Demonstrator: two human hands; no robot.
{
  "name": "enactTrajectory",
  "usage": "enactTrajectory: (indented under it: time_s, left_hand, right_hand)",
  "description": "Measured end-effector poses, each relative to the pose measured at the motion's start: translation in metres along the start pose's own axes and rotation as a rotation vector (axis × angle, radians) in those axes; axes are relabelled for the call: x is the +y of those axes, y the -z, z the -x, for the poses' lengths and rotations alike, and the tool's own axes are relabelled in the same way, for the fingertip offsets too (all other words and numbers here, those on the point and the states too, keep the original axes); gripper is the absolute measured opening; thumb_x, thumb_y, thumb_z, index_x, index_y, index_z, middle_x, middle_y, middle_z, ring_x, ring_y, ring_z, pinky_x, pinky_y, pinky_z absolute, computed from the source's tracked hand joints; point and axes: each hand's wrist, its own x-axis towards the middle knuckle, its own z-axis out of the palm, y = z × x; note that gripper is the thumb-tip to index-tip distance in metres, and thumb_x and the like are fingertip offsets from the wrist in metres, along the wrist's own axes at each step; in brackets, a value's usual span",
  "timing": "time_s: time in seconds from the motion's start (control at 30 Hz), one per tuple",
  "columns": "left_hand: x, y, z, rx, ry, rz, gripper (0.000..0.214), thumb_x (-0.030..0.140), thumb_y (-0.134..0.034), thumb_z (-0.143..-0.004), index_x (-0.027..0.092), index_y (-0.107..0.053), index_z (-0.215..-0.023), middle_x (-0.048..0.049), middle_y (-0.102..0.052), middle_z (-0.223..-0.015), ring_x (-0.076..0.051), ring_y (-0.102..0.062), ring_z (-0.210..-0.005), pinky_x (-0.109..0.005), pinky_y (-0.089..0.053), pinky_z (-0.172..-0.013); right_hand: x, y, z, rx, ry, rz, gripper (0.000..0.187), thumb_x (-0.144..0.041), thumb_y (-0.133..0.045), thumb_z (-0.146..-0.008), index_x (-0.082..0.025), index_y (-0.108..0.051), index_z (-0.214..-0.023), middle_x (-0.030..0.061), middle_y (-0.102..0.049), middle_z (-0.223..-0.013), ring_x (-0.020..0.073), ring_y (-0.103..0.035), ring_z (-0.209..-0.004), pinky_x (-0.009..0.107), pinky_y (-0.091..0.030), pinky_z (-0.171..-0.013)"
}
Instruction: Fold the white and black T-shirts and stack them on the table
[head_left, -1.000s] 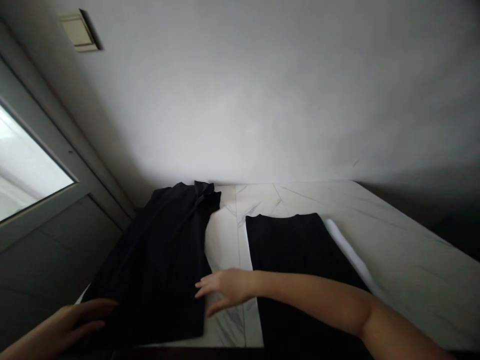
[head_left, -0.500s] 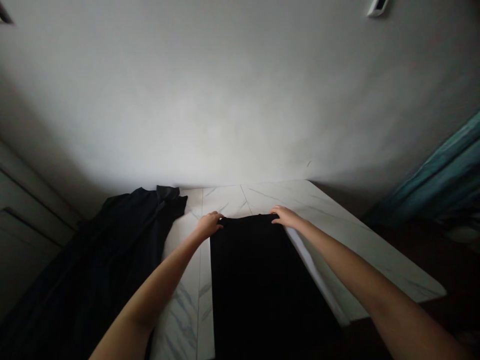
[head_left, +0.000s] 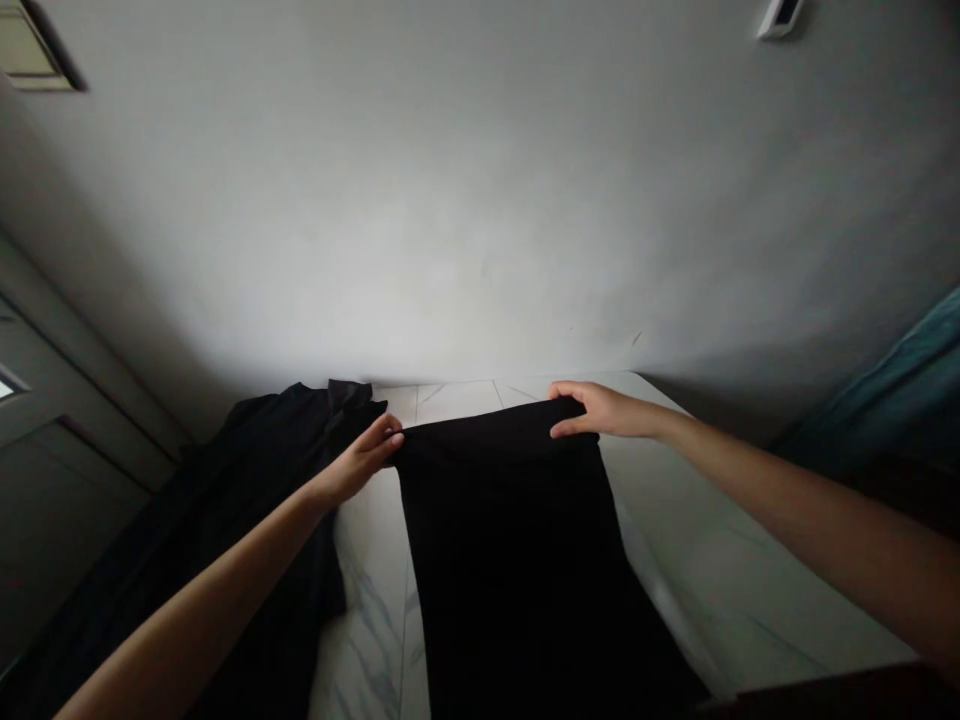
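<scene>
A black piece of clothing (head_left: 517,560) runs from the middle of the view down past the bottom edge; its exact kind does not show. My left hand (head_left: 365,458) pinches its far left corner between thumb and fingers. At the far right corner, my right hand (head_left: 589,410) grips the cloth with the thumb below and the fingers over the top. The far edge is stretched between both hands and looks raised off the white marbled table (head_left: 675,520), higher at the right.
Another dark garment (head_left: 247,500) lies over the table's left side. A pale wall (head_left: 480,220) rises directly behind the table. A panelled door or cabinet (head_left: 52,420) stands at the left, and a teal curtain-like cloth (head_left: 862,400) hangs at the right.
Both hands have moved apart and lifted the far edge of the black clothing, the right hand higher. The cloth is stretched wider. The view has shifted slightly.
</scene>
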Motion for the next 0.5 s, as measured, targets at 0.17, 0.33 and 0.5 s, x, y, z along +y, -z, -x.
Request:
enactTrajectory:
  time_s: [0.17,0.33,0.5]
  left_hand:
    - [0.068,0.093,0.009,-0.137,0.025,-0.136,0.043,0.048,-0.071,-0.075,0.024,-0.053,-0.105,0.0005,-0.063,-0.087,-0.013,-0.058,-0.074,-0.022,-0.047,-0.067]
    - [0.152,0.191,-0.01,-0.045,0.187,-0.923,0.029,0.03,-0.068,-0.077,0.013,-0.066,-0.099,0.0,-0.068,-0.083,-0.019,-0.066,-0.088,-0.031,-0.05,-0.084]
    - [0.222,0.252,0.021,0.965,-0.16,-1.274,0.041,0.031,-0.053,-0.088,0.005,-0.062,-0.118,0.0006,-0.063,-0.1,-0.026,-0.059,-0.112,-0.05,-0.043,-0.096]
  right_hand:
    - [-0.082,0.028,-0.066,-0.408,-0.113,0.304,0.041,-0.035,-0.088,-0.049,-0.019,-0.068,-0.081,0.0031,-0.068,-0.082,0.0202,-0.063,-0.078,0.028,-0.048,-0.067]
    - [-0.188,0.037,-0.145,0.316,-0.044,0.783,0.007,-0.019,-0.066,-0.08,-0.012,-0.066,-0.079,0.0066,-0.067,-0.085,0.0211,-0.064,-0.089,0.034,-0.046,-0.079]
    - [-0.272,0.035,-0.177,1.104,0.383,0.418,0.03,-0.013,-0.038,-0.092,-0.024,-0.056,-0.114,0.009,-0.058,-0.118,0.0246,-0.059,-0.106,0.036,-0.049,-0.079]
